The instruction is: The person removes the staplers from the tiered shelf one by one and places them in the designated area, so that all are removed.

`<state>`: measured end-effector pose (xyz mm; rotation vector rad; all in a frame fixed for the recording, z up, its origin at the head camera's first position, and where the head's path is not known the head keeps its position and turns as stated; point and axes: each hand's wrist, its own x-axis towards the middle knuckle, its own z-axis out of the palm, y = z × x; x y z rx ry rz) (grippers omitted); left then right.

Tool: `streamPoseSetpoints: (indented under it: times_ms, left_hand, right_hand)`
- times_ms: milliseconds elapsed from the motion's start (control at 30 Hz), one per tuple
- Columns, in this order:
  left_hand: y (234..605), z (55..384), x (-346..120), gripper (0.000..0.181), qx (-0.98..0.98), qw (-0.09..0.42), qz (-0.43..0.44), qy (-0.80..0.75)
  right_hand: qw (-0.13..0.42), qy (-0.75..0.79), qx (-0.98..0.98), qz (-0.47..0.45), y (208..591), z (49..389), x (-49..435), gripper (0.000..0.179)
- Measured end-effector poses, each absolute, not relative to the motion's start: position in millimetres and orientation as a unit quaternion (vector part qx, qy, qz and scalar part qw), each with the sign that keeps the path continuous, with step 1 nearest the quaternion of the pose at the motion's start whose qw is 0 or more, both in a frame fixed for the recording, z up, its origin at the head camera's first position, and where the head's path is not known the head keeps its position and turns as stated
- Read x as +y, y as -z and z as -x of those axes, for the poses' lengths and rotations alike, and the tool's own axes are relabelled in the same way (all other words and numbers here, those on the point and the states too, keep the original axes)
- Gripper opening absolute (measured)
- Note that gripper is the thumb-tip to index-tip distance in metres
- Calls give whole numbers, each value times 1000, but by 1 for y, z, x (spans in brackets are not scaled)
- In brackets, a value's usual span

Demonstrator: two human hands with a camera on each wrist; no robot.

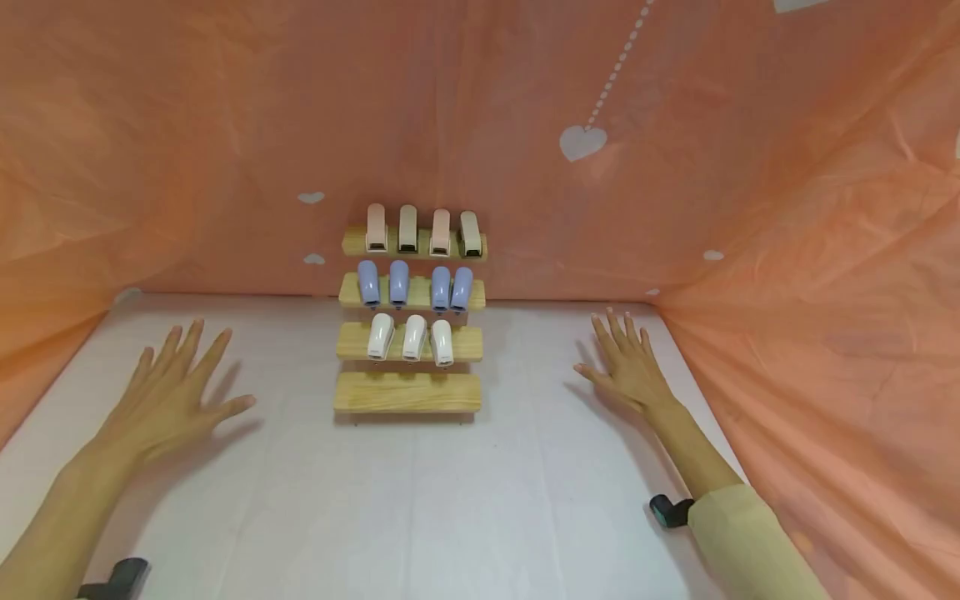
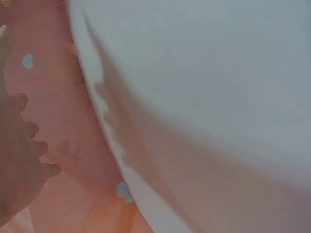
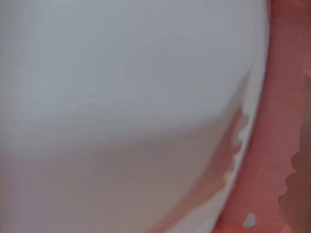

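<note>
Fingers spread, my left hand (image 1: 168,396) is held over the left side of the white table, its shadow beneath. My right hand (image 1: 630,367) is likewise spread at the right, touching no object. Between them, nearer the back, stands a tiered wooden rack (image 1: 408,393). What look like small staplers sit on it: pink and beige ones (image 1: 408,228) on top, glossy lavender-blue ones (image 1: 399,283) below, and three white ones (image 1: 414,337) on the third shelf. In the left wrist view the left hand (image 2: 19,160) shows at the edge; the right wrist view catches part of the right hand (image 3: 299,189).
A white cloth (image 1: 405,500) covers the table. Orange-pink sheeting (image 1: 487,100) with pale hearts hangs behind it and along both sides. A dark wrist device (image 1: 670,511) shows near the right sleeve, and another (image 1: 120,579) by the left forearm.
</note>
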<state>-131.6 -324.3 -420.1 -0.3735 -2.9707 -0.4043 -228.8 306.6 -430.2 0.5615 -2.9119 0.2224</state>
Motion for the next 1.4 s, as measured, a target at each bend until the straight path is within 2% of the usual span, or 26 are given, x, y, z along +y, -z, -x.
streamPoseSetpoints:
  times_ms: [167,433,667,933,1133,1400]
  left_hand:
    - [415,139,-314,104,-978,68,141,139]
    - [411,149,-298,104,-961,91,176,191]
    - [411,154,-286,101,-944,87,183,261]
    - [413,165,-274,100,-920,133,212,300]
    - [417,173,-264,94,-905,156,219,331]
    - [418,179,-251,82,-884,146,208,391]
  right_hand:
    - [112,-76,-967,-215,419,237,294,92]
    - [129,-98,-955,-250,404,247,272,91]
    - [152,-108,-940,-285,390,256,253,93]
    - [155,-145,-926,-312,372,265,232,90]
    - [158,-189,-908,-337,361,274,214,90]
    - [160,-253,-887,-351,346,284,198,88]
